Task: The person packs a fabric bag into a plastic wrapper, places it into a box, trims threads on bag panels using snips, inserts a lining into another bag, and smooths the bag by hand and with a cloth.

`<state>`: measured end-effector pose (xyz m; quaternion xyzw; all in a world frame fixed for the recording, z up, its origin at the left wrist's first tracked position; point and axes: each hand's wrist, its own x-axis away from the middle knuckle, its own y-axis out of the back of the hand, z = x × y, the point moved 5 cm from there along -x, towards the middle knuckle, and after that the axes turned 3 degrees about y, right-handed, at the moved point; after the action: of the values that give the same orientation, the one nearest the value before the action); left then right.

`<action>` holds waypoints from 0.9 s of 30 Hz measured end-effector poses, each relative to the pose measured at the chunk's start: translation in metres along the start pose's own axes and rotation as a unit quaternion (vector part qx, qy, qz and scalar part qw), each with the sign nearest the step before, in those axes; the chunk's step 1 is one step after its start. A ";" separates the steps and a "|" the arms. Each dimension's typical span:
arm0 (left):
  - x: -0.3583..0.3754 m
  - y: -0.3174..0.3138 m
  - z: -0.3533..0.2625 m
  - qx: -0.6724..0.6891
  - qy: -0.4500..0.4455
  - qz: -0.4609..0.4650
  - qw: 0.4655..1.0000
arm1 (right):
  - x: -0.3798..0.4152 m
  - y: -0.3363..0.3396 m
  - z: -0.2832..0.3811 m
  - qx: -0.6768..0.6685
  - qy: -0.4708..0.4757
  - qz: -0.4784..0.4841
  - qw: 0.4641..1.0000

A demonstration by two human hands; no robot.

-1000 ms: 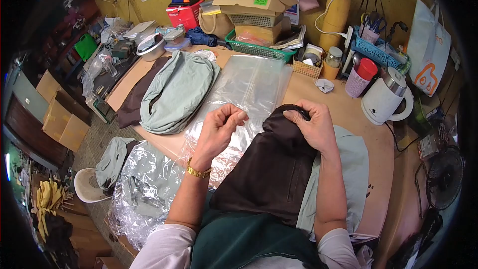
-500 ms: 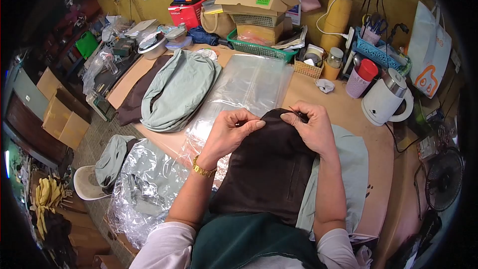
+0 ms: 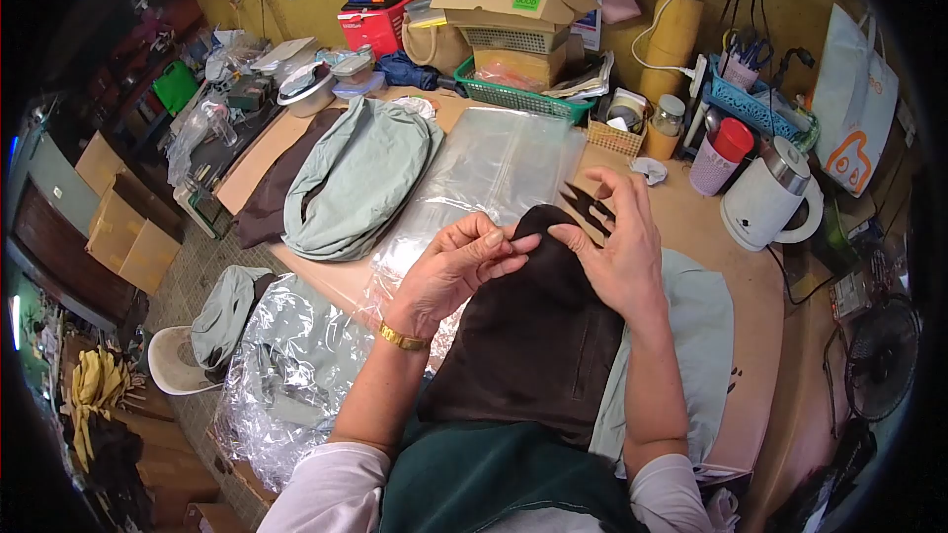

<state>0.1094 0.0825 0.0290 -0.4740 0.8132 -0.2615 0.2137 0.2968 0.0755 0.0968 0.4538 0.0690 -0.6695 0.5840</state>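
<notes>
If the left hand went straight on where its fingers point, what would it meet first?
Probably the right hand, past the dark cloth it touches, though depth is unclear.

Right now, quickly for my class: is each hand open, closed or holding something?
Left hand: closed, pinching the edge of the dark cloth.
Right hand: closed, holding dark snips.

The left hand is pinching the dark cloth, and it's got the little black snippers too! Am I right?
Not quite: the head view shows the black snippers in the right hand. The left hand does pinch the dark cloth.
</notes>
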 end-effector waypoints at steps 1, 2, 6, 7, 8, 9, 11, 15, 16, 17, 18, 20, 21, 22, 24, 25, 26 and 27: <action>-0.001 0.000 0.001 0.000 -0.001 0.000 1.000 | 0.002 0.003 0.006 0.027 0.007 -0.023 0.999; -0.002 0.000 0.002 0.012 -0.004 -0.004 1.000 | 0.005 0.000 0.006 0.024 0.023 0.016 0.999; -0.005 0.004 0.006 0.024 -0.009 0.004 1.000 | 0.012 -0.005 0.030 0.124 0.130 0.036 0.983; -0.005 0.004 0.007 0.024 -0.009 0.003 1.000 | 0.013 -0.008 0.030 0.124 0.130 0.036 0.983; -0.005 0.004 0.008 0.026 -0.013 0.004 1.000 | 0.016 -0.010 0.031 0.139 0.141 0.032 0.980; -0.005 0.004 0.009 0.029 -0.016 0.005 0.999 | 0.017 -0.011 0.032 0.154 0.151 0.029 0.976; -0.004 0.001 0.008 0.020 -0.018 0.008 1.000 | 0.018 -0.012 0.035 0.154 0.161 0.022 0.975; -0.002 -0.004 0.006 0.001 -0.022 0.002 1.000 | 0.020 -0.013 0.037 0.159 0.169 0.018 0.972; -0.001 -0.006 0.006 0.001 -0.021 0.002 1.000 | 0.020 -0.014 0.036 0.159 0.169 0.018 0.973; -0.001 -0.008 0.006 -0.008 -0.025 0.005 1.000 | 0.020 -0.014 0.034 0.157 0.174 0.012 0.972; 0.000 -0.010 0.006 -0.017 -0.028 0.007 0.999 | 0.021 -0.014 0.034 0.155 0.179 0.005 0.972; 0.002 -0.013 0.006 -0.019 -0.028 0.008 0.999 | 0.020 -0.013 0.032 0.147 0.168 -0.001 0.975; 0.003 -0.015 0.007 -0.021 -0.029 0.009 0.999 | 0.020 -0.012 0.030 0.140 0.158 -0.006 0.977; 0.004 -0.015 0.006 -0.021 -0.028 0.009 0.999 | 0.017 -0.012 0.033 0.139 0.157 -0.006 0.978; 0.006 -0.014 0.004 -0.024 -0.022 0.008 0.999 | 0.006 -0.005 0.018 0.008 0.024 -0.045 0.999; 0.007 -0.016 0.003 -0.024 -0.023 0.008 0.999 | 0.003 -0.003 0.008 -0.036 -0.020 -0.061 0.997; 0.009 -0.019 0.001 -0.044 -0.017 -0.009 0.999 | 0.004 -0.014 -0.019 -0.163 -0.052 0.056 0.984; 0.009 -0.020 0.000 -0.064 -0.011 -0.026 0.998 | 0.008 -0.026 -0.037 -0.284 -0.082 0.170 0.940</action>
<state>0.1182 0.0663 0.0409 -0.5106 0.8131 -0.2092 0.1854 0.2955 0.1009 0.0583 0.2181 0.1299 -0.5477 0.7972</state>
